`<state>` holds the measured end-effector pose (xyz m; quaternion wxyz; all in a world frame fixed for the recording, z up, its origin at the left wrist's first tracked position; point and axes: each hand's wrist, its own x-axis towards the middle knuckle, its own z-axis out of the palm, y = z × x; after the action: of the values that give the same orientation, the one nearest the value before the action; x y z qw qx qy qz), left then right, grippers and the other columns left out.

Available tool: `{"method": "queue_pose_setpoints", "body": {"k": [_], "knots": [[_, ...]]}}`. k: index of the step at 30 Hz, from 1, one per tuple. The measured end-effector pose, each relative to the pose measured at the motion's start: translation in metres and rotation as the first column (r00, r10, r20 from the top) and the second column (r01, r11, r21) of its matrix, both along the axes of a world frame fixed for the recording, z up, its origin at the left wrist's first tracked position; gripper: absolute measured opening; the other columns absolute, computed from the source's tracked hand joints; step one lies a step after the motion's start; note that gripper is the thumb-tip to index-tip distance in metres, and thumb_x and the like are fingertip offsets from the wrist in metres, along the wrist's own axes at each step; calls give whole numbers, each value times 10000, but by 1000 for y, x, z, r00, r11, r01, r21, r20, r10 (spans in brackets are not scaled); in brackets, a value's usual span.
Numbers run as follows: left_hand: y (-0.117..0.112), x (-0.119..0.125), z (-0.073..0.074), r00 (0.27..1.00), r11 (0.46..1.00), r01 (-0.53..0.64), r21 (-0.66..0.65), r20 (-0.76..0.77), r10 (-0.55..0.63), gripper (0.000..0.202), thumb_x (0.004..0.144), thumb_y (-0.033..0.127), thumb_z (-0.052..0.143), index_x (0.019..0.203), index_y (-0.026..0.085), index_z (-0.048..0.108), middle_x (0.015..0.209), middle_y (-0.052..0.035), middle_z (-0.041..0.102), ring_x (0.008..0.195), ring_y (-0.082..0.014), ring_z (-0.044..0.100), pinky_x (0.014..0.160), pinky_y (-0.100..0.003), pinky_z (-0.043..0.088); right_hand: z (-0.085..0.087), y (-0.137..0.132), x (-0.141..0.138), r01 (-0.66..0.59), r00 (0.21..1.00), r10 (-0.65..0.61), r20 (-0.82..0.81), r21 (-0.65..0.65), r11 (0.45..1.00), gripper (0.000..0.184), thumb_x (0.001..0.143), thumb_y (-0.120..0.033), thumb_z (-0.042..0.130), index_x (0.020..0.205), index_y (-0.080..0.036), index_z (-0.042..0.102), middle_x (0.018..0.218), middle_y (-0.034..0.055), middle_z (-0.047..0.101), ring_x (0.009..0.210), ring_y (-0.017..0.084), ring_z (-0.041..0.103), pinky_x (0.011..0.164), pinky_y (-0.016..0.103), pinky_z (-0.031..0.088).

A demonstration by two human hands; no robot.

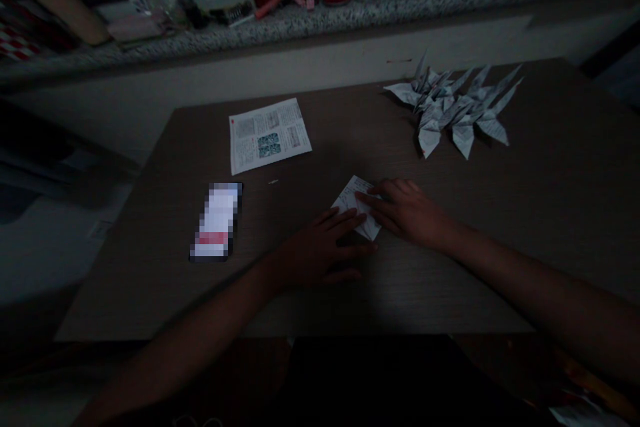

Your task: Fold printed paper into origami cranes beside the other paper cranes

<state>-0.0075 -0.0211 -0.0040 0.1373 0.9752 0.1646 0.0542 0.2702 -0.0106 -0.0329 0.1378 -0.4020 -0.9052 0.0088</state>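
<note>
Now | we rest left hand (320, 253) and right hand (407, 210) open on folded paper (356, 207), gripping nothing | tabletop (150, 280) | paper cranes (450, 107) beyond

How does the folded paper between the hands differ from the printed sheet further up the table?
The folded paper is much smaller than the printed sheet. The folded paper is creased into a pointed shape, while the printed sheet lies flat and open. The folded paper is touched by the left hand and right hand, while the printed sheet lies apart from both. Both are pale paper lying on the table.
</note>
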Motion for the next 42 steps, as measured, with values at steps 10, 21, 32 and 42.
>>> {"method": "queue_pose_setpoints", "body": {"k": [10,21,32,42], "knots": [[1,-1,-3,999,999,-14,40,-34,16,609,1054,556,486,1579,255,421,1688,-131,330,1593,-299,246,1282,-549,257,0,0,1,-2,1000,2,12,2,1000,476,1066,-328,470,1520,-196,532,1295,178,628,1103,329,547,888,458,414],[1,-2,-5,1000,1000,11,15,-13,-11,547,1034,543,535,1533,320,499,1706,-130,281,1579,-359,270,1255,-604,271,1,-1,-1,5,1000,-5,4,10,1000,472,1059,-315,488,1509,-187,550,1302,183,628,1117,337,549,899,463,417],[8,-6,-5,1000,1000,4,-10,-1,-4,583,1060,506,502,1581,256,418,1697,-95,316,1588,-267,267,1296,-514,244,-1,-1,0,14,1000,-14,-15,-24,1000,474,1083,-345,432,1526,-211,531,1305,171,629,1117,325,549,899,451,409],[8,-4,-6,999,999,28,31,-26,-27,651,1047,557,500,1599,237,376,1712,-103,271,1589,-290,262,1295,-523,245,3,-2,-2,7,998,-8,55,12,1000,484,1082,-334,435,1532,-177,519,1290,181,631,1091,327,547,896,446,408]]}}
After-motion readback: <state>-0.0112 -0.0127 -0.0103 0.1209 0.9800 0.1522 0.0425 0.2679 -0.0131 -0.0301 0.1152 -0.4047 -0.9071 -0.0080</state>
